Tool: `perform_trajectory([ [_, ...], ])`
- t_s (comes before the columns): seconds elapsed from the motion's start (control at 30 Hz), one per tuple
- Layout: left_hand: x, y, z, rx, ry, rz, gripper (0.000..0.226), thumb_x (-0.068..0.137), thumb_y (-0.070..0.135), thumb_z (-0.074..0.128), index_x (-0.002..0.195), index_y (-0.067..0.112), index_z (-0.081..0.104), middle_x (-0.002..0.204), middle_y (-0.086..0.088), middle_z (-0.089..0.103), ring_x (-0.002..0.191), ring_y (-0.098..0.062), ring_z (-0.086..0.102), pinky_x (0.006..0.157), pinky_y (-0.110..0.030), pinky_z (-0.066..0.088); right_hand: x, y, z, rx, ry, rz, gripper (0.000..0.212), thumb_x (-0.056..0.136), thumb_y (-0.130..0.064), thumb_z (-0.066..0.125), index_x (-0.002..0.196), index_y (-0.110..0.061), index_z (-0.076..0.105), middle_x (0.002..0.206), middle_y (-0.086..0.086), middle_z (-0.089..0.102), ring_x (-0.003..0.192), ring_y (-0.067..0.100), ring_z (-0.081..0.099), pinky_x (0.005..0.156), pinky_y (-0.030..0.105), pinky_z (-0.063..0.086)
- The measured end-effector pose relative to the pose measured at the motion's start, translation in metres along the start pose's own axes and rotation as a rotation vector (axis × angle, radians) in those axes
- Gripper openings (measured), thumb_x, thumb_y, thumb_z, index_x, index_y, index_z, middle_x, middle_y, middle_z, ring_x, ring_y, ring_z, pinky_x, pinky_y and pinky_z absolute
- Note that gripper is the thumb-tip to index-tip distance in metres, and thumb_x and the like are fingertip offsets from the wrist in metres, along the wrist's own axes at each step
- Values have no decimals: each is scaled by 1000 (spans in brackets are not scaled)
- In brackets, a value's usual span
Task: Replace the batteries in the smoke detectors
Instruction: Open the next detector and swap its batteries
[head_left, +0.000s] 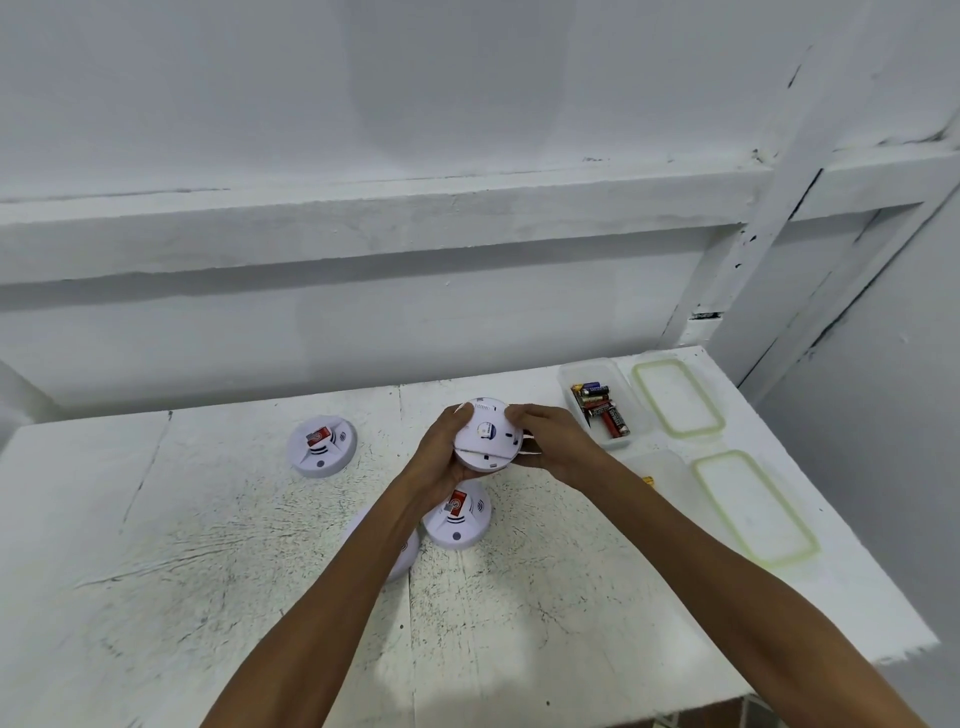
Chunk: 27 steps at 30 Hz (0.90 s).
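Both hands are gripping one smoke detector, the held detector (485, 431), raised just above the white surface (208, 545): the left hand (441, 457) is cupping its left edge with curled fingers, and the right hand (553, 441) is clasping its right edge. A seam is showing open along the lower rim of the held detector, so the casing is judged to be in the course of being parted or closed; which of the two cannot be told. Left of the held detector, a second unit, the far detector (323, 449), is sitting on the surface with a red block (318, 436) on top, seemingly a battery. Just nearer than the held detector, the near detector (457, 525) is carrying a similar red piece (457, 501). Beside it, a third unit, the covered detector (404, 558), is lying mostly hidden under the left forearm. Right of the held detector, an open container (566, 374) is holding loose batteries (600, 410); two lids (678, 397) are lying beyond it, further right. Progress is judged partial: one unit is being worked on, and whether the others are finished cannot be confirmed.
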<state>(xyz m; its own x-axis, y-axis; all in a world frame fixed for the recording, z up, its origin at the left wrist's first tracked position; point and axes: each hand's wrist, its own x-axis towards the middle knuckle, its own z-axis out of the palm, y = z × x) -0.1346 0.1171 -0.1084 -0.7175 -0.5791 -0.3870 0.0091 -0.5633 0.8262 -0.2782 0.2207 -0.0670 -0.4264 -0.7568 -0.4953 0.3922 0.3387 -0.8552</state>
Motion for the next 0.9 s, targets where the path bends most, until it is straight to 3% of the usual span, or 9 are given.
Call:
perform_trajectory([
  [0.13,-3,1,3,-7,-14,3,37,106,37,50,133,14,58,122,-20,71,105,-37,70,91,-57,55,3,1,0,17,14,-16,24,94,-16,66,114,-2,69,113,18,70,91,28,68,69,36,60],
  [0.3,-5,2,4,-31,-17,-30,39,106,40,49,131,12,61,124,-23,70,105,-38,70,91,-55,56,5,3,-3,24,9,3,25,94,-16,66,116,-4,68,115,17,69,92,28,68,74,38,60],
  [0.5,-1,1,1,-104,-17,-82,48,104,32,50,142,3,54,135,-28,62,121,-44,60,107,-62,45,7,8,-1,37,26,-3,31,95,-20,66,119,0,65,115,16,70,102,30,68,81,38,60],
  [0.7,-3,4,1,13,21,-60,32,104,29,56,129,10,63,122,-20,71,107,-35,70,91,-51,59,4,10,-3,48,20,-11,23,96,-13,63,116,-3,65,111,14,68,93,24,67,71,35,60],
  [0.8,-3,5,-2,79,79,-47,29,99,22,66,123,6,68,113,-17,75,96,-29,74,84,-44,62,4,12,-3,62,49,6,22,96,-13,63,116,-3,64,110,13,68,93,25,66,72,35,58],
  [0.9,-5,4,-5,84,99,-23,32,96,19,70,125,5,68,113,-17,76,97,-31,74,82,-43,63,2,10,-2,51,60,46,25,95,-15,63,118,-4,64,115,15,67,101,31,65,78,38,58],
])
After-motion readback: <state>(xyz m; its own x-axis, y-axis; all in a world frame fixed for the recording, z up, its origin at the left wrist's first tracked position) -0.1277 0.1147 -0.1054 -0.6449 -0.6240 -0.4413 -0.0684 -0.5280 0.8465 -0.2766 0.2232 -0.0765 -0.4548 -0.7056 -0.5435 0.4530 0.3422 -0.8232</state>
